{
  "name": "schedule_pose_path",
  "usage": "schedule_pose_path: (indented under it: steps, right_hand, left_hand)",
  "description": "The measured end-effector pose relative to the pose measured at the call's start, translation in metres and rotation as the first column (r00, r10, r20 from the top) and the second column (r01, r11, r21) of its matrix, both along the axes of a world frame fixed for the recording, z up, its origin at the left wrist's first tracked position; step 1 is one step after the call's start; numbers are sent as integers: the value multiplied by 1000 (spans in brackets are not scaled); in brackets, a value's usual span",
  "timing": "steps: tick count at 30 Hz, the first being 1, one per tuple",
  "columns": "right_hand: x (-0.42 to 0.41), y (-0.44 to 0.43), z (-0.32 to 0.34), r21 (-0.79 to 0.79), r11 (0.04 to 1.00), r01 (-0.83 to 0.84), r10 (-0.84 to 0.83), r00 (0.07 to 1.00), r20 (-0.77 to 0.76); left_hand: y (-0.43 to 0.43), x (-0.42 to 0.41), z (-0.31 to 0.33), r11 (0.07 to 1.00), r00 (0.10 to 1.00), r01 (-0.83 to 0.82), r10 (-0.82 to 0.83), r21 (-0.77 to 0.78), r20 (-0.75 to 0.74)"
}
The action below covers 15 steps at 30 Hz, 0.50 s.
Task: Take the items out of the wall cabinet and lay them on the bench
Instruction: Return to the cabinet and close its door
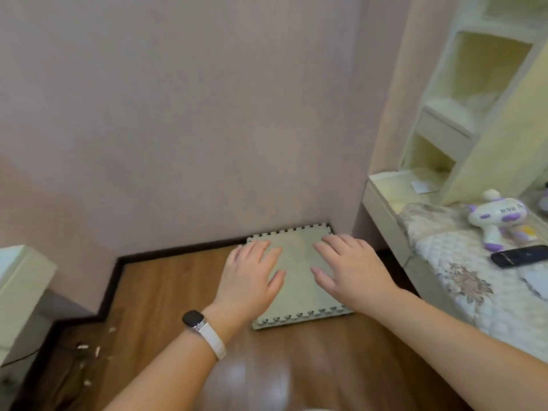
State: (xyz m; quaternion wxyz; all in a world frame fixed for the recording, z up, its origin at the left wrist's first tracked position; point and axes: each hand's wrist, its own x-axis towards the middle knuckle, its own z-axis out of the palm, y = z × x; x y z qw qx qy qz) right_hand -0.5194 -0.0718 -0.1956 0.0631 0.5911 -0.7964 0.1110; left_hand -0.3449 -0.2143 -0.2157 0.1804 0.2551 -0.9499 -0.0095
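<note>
A cream wall cabinet [462,93] with open cubbies stands at the upper right; pale soft items lie blurred in its middle cubby. Below it a cream bench [382,203] carries a quilted cover [456,262], a white-and-purple plush toy [495,218] and a black remote [519,256]. My left hand [252,274] and my right hand [353,268] are held out side by side over the floor, fingers straight and spread, holding nothing. Both hover in front of a beige foam puzzle mat [299,280] lying on the wooden floor.
The pink wall [178,114] fills the view ahead, with a dark skirting board [178,250] along its foot. A pale piece of furniture [20,289] juts in at the left edge. Small white scraps [89,348] litter the floor at the lower left.
</note>
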Motion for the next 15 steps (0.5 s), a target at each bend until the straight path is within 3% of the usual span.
schedule_pose_path:
  steps: [7,15]
  right_hand:
    - [90,-124,11,-16,970,-241,240,970,-47]
    - [163,-221,14,-47,867,-496,492,867,-74]
  left_hand:
    - [-70,125,14,960,962,-271,271,65,13]
    - [-108,218,18,846,848,-528,530,72,-6]
